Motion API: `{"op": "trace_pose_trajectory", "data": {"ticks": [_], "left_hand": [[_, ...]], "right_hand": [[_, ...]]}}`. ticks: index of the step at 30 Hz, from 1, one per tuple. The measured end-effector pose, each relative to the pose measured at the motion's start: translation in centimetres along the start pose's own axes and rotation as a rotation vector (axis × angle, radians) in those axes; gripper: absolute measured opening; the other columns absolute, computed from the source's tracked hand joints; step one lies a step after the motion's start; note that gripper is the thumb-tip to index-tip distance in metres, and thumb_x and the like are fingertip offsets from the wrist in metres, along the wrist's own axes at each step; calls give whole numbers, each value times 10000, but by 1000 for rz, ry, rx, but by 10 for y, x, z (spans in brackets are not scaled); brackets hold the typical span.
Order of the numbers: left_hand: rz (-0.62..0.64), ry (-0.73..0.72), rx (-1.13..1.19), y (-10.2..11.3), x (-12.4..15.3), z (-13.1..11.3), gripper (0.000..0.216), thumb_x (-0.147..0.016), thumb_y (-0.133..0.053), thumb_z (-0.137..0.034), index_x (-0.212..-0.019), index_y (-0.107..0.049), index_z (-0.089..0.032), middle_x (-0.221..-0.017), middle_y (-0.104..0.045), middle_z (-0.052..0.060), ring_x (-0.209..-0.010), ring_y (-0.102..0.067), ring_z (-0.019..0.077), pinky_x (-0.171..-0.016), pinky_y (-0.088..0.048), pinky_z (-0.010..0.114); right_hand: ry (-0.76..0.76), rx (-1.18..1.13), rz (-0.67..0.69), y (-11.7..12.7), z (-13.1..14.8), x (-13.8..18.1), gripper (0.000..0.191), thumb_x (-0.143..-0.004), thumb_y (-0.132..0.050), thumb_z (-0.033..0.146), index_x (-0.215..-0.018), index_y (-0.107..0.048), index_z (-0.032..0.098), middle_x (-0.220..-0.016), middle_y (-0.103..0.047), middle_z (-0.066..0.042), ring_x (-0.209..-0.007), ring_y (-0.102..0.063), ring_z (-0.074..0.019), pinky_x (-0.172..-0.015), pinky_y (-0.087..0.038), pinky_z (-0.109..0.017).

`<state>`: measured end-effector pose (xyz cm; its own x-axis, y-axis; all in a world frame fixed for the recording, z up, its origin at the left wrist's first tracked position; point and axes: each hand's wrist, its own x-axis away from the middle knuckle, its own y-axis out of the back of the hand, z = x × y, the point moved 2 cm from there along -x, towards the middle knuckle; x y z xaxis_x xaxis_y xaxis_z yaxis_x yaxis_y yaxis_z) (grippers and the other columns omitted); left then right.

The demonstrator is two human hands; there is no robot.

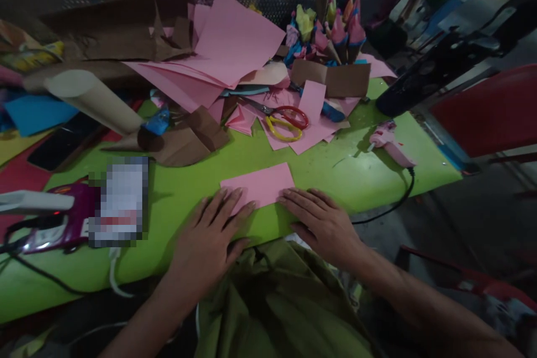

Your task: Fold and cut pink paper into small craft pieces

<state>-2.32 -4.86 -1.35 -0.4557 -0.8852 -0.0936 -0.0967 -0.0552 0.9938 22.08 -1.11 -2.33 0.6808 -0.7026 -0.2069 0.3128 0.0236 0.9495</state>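
Observation:
A small pink paper rectangle (260, 183) lies flat on the green table (335, 168) near its front edge. My left hand (212, 235) rests palm down with fingers stretched out, its fingertips on the paper's near left edge. My right hand (321, 221) also lies flat and open, fingertips touching the paper's near right corner. Neither hand holds anything.
Behind the paper lie scissors (285, 120) with red and yellow handles, a heap of pink sheets (226, 56), brown paper (184, 142) and a box of paper cones (331, 33). A pink glue gun (390, 142) sits at right, a purple device (67, 218) at left.

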Motion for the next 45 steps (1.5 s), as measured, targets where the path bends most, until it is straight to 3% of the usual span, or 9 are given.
{"op": "trace_pose_trajectory", "data": {"ticks": [9, 19, 25, 29, 33, 40, 45], "left_hand": [[5, 113, 13, 0, 27, 4, 539, -963, -415, -417, -1484, -391, -279, -1493, -482, 28, -1369, -448, 271, -1196, -135, 524], [9, 122, 36, 3, 26, 2, 526, -955, -443, -374, -1471, -414, -276, -1490, -486, 41, -1374, -444, 289, -1168, -214, 568], [-20, 133, 34, -1, 27, 1, 531, -947, -454, -382, -1466, -424, -273, -1496, -482, 41, -1384, -429, 290, -1163, -240, 555], [-66, 115, -7, -3, 28, 1, 537, -945, -452, -368, -1468, -415, -257, -1502, -474, 38, -1387, -422, 293, -1157, -232, 562], [-98, 118, -18, -2, 30, 1, 567, -940, -471, -358, -1489, -376, -253, -1520, -448, 52, -1377, -438, 290, -1149, -261, 546], [-130, 203, 48, 3, 26, 15, 758, -933, -497, -386, -1556, -145, -138, -1541, -399, 162, -1423, -381, 284, -1151, -297, 497], [-118, 222, 119, 5, 13, 27, 766, -932, -503, -411, -1551, -143, -138, -1538, -402, 174, -1442, -352, 266, -1160, -292, 466]], "right_hand": [[8, 30, -6, -4, 1, 2, 484, -961, -469, 213, -1444, -433, 215, -1453, -536, -52, -1328, -506, -192, -1127, -336, -402], [35, -1, -93, -3, -8, 10, 502, -937, -524, 227, -1433, -448, 235, -1388, -596, -83, -1278, -558, -235, -1110, -329, -453], [-36, -15, -210, 13, -14, -18, 423, -922, -560, 250, -1345, -544, 240, -1205, -698, -82, -1106, -627, -257, -920, -455, -413], [25, -30, -60, 14, -12, -57, 498, -920, -587, 337, -1396, -493, 222, -1399, -572, -102, -1230, -532, -284, -991, -436, -453], [116, -59, 110, 4, -10, -88, 586, -883, -643, 387, -1418, -470, 224, -1406, -560, -105, -1244, -508, -292, -1032, -419, -496], [147, -13, 98, 11, -3, -102, 545, -836, -706, 319, -1348, -546, 219, -1315, -614, -110, -1189, -526, -303, -980, -444, -494], [193, 1, 125, 13, 3, -101, 511, -847, -684, 240, -1339, -548, 234, -1309, -627, -93, -1192, -546, -272, -987, -427, -471]]}}
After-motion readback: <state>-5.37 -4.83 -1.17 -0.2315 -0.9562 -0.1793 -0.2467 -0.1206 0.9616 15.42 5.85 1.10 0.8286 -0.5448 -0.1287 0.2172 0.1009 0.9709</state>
